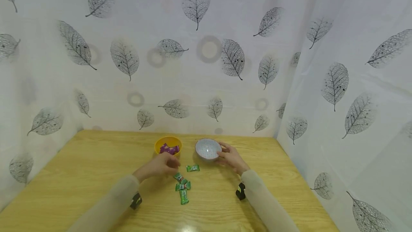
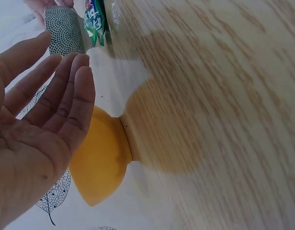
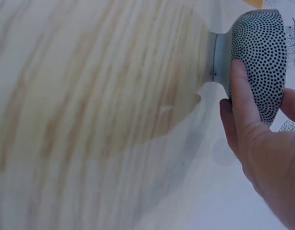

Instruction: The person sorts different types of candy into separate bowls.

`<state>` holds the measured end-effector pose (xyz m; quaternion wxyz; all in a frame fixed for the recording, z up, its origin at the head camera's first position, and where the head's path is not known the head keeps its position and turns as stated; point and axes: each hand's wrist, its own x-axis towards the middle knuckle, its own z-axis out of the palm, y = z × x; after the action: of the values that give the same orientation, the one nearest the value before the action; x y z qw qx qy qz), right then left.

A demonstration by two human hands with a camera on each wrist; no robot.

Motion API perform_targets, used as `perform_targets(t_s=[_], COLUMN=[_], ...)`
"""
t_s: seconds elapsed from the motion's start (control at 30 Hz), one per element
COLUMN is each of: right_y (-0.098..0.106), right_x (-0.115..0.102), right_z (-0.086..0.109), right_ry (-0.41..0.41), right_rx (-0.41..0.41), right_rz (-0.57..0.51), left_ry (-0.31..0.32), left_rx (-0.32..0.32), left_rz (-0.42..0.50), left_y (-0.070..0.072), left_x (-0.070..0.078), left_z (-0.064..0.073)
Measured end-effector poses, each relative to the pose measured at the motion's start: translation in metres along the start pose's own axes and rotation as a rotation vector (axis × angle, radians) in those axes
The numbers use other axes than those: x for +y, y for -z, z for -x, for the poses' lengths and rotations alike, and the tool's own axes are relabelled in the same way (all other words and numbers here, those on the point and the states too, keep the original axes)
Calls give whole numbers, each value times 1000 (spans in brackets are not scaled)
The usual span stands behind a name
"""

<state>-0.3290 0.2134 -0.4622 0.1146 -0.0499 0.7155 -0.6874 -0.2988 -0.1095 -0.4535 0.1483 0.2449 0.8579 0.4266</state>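
Note:
My left hand [image 1: 160, 165] hovers over the table just in front of the yellow bowl [image 2: 101, 158], its fingers loosely bent and holding nothing. Several purple wrapped candies [image 1: 169, 149] lie in that bowl. To its right stands a small bowl [image 3: 257, 57], pale with dark dots outside. My right hand [image 1: 234, 159] grips this dotted bowl from the right, thumb at the rim and fingers along its outer wall. Inside, the dotted bowl shows only its bare surface. A green wrapped candy [image 1: 192, 168] lies in front of the two bowls.
More green candies [image 1: 183, 186] form a loose column on the wooden table [image 1: 212, 207], nearer me and right of the left hand. A white curtain [image 1: 199, 81] with leaf prints hangs behind the table and along its sides. Dark wrist devices [image 1: 240, 191] sit on both sleeves.

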Motion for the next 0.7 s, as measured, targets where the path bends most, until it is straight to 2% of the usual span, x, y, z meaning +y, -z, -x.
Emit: perform_targets(t_s=[0.17,0.43,0.6,0.7], right_y=[1,1,0,-1], right_x=[1,1,0,1], right_z=[0,-1,-1,-1], right_ry=[-10,-9,-15,-24], right_rx=[8,2,7,21], right_rz=[3,-15,-7,-10], left_ry=[5,-3,24,25], left_rx=[0,-54,-84,-99], left_rz=[-62,-149,-163,-141], left_y=[-3,-9,-12,-13], left_x=[0,-4,-5,-6], left_z=[-3,-9,-12,-12])
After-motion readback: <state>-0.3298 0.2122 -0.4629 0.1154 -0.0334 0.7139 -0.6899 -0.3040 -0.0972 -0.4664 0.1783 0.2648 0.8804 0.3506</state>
